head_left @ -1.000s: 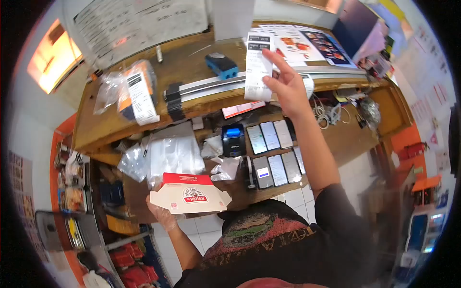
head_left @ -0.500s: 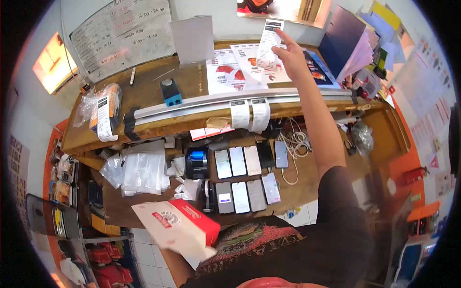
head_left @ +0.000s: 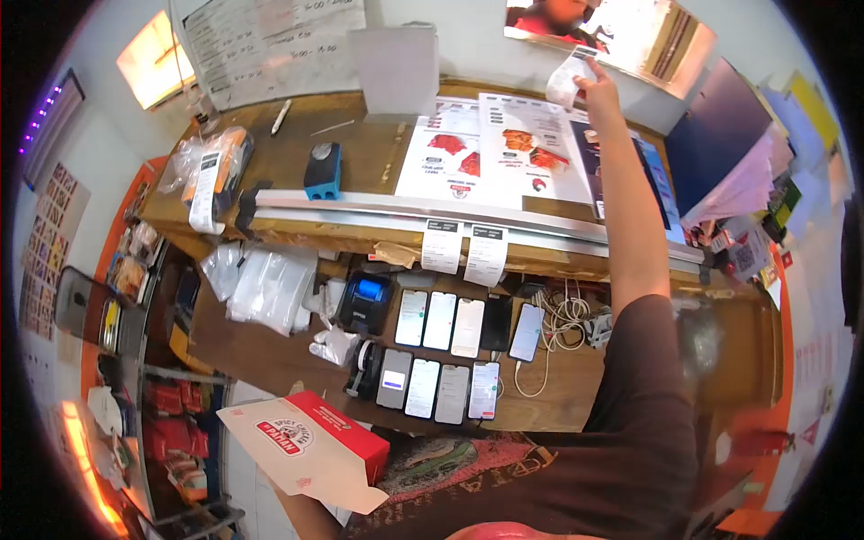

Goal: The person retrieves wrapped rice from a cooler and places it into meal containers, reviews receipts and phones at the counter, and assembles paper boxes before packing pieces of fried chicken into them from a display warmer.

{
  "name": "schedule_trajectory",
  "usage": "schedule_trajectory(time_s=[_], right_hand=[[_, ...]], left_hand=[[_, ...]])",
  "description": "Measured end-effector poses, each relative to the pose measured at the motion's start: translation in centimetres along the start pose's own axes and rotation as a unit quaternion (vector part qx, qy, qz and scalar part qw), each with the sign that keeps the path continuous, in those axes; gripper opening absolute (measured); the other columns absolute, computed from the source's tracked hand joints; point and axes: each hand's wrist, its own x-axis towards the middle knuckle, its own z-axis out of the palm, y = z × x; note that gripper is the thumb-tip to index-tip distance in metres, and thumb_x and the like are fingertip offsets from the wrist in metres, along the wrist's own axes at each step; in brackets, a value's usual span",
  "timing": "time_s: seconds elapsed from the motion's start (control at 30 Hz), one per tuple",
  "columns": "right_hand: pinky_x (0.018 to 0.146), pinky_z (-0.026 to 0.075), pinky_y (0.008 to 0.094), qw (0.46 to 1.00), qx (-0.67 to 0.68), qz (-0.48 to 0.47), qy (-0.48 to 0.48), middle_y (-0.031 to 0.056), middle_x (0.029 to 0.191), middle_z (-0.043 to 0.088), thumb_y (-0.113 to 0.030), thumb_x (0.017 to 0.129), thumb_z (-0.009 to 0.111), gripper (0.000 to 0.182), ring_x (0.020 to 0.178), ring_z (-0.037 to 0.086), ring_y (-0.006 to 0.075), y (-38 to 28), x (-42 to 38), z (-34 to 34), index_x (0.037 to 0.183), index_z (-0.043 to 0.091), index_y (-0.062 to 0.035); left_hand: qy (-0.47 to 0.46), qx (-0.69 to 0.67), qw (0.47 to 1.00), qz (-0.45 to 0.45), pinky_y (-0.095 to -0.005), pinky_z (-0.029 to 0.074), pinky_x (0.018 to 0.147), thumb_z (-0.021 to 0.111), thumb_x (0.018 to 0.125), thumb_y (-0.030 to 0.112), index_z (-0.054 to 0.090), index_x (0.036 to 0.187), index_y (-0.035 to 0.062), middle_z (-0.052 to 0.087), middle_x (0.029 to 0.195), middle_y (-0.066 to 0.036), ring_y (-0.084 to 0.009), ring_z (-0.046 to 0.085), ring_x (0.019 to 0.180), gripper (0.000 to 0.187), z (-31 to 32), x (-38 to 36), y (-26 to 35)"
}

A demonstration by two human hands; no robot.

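Wooden counter (head_left: 369,153) below a window (head_left: 679,49). Right hand (head_left: 598,88), stretched far forward, pinches a receipt (head_left: 565,83). Box (head_left: 301,443) hides left hand, grip unclear

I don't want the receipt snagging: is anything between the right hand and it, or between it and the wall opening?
Nothing visible: the right hand pinches the receipt, and no object shows between that and the wall opening. I can't tell whether it has a pane.

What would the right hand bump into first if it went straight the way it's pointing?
Probably nothing solid: beyond the paper slip in the right hand, the window opening seems next, with a person past it. Depth is unclear, so it might touch the sill.
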Motion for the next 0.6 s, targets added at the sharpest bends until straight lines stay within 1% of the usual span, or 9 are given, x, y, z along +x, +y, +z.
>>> schedule_trajectory(time_s=[0.03, 0.1, 0.23, 0.3, 0.43, 0.47, 0.53, 0.57, 0.6], right_hand=[[0.064, 0.051, 0.0262, 1.000, 0.013, -0.011, 0.006, 0.0051, 0.098, 0.064, 0.002, 0.085, 0.067, 0.061, 0.075, 0.059, 0.0107, 1.1, 1.4, -0.1, 0.143, 0.050, -0.0076], [0.062, 0.048, 0.0248, 0.999, -0.040, 0.007, 0.007, 0.0028, 0.091, 0.064, 0.001, 0.084, 0.068, 0.063, 0.069, 0.054, 0.0084, 0.5, 1.6, 0.0, 0.143, 0.050, -0.0089], [0.061, 0.046, 0.0243, 1.000, -0.012, 0.007, -0.004, 0.0019, 0.088, 0.063, 0.001, 0.083, 0.068, 0.066, 0.065, 0.052, 0.0077, 1.5, 3.6, 0.5, 0.145, 0.048, -0.0088], [0.060, 0.048, 0.0257, 1.000, 0.011, -0.003, -0.005, 0.0014, 0.080, 0.061, 0.003, 0.080, 0.071, 0.067, 0.064, 0.054, 0.0099, 1.7, 4.3, 0.5, 0.143, 0.047, -0.0023], [0.060, 0.047, 0.0260, 1.000, 0.006, 0.008, 0.000, 0.0024, 0.083, 0.060, 0.002, 0.080, 0.071, 0.069, 0.065, 0.054, 0.0109, 1.7, 5.6, 0.9, 0.144, 0.045, -0.0014], [0.061, 0.045, 0.0263, 1.000, 0.017, 0.014, 0.001, 0.0003, 0.082, 0.059, 0.001, 0.082, 0.067, 0.069, 0.063, 0.050, 0.0096, 1.8, 5.9, 1.2, 0.146, 0.043, -0.0032], [0.063, 0.045, 0.0264, 1.000, 0.021, 0.017, -0.015, 0.0010, 0.085, 0.058, 0.001, 0.085, 0.065, 0.068, 0.063, 0.047, 0.0092, 2.8, 7.3, 0.9, 0.148, 0.041, -0.0061], [0.067, 0.049, 0.0276, 1.000, -0.013, 0.025, -0.013, 0.0043, 0.089, 0.058, -0.001, 0.083, 0.068, 0.065, 0.075, 0.057, 0.0110, 4.7, 10.0, 0.0, 0.144, 0.045, -0.0036], [0.069, 0.050, 0.0282, 0.999, -0.025, 0.027, -0.025, 0.0058, 0.091, 0.059, 0.000, 0.084, 0.066, 0.058, 0.076, 0.057, 0.0126, 6.3, 12.4, -0.8, 0.139, 0.048, -0.0031]], left_hand=[[0.015, -0.007, 1.000, 0.003, -0.0379, 0.050, 0.094, 0.062, 0.090, 0.020, 0.057, 0.118, -0.0048, 0.066, 0.118, -0.016, -0.0273, 0.065, 0.106, 0.037, -0.3, -0.4, -0.1], [0.037, -0.028, 0.999, 0.008, -0.0381, 0.051, 0.094, 0.061, 0.091, 0.021, 0.057, 0.118, -0.0046, 0.066, 0.118, -0.016, -0.0273, 0.065, 0.106, 0.038, -1.2, -1.3, 0.1], [0.061, -0.061, 0.996, 0.024, -0.0384, 0.051, 0.094, 0.061, 0.091, 0.022, 0.056, 0.120, -0.0043, 0.065, 0.119, -0.016, -0.0274, 0.065, 0.106, 0.039, -2.3, -2.6, 0.2], [0.061, -0.075, 0.995, 0.030, -0.0385, 0.051, 0.094, 0.060, 0.092, 0.022, 0.056, 0.120, -0.0041, 0.065, 0.119, -0.016, -0.0275, 0.065, 0.106, 0.039, -2.5, -2.9, 0.2], [0.061, -0.100, 0.992, 0.042, -0.0388, 0.051, 0.094, 0.060, 0.092, 0.024, 0.055, 0.122, -0.0038, 0.065, 0.120, -0.016, -0.0276, 0.065, 0.106, 0.040, -3.2, -3.3, 0.5], [0.061, -0.104, 0.992, 0.045, -0.0389, 0.051, 0.095, 0.060, 0.092, 0.024, 0.054, 0.122, -0.0037, 0.065, 0.120, -0.016, -0.0276, 0.065, 0.106, 0.041, -3.5, -3.5, 0.5], [0.060, -0.119, 0.990, 0.050, -0.0391, 0.051, 0.095, 0.059, 0.093, 0.024, 0.054, 0.122, -0.0036, 0.065, 0.120, -0.016, -0.0276, 0.065, 0.106, 0.041, -4.3, -4.0, 0.5], [0.061, -0.125, 0.989, 0.053, -0.0391, 0.051, 0.095, 0.059, 0.093, 0.025, 0.054, 0.123, -0.0035, 0.065, 0.120, -0.016, -0.0276, 0.065, 0.106, 0.041, -4.9, -4.4, 0.5], [0.065, -0.128, 0.988, 0.052, -0.0392, 0.051, 0.095, 0.059, 0.093, 0.025, 0.054, 0.123, -0.0034, 0.065, 0.120, -0.016, -0.0277, 0.065, 0.106, 0.042, -5.6, -4.9, 0.4]])
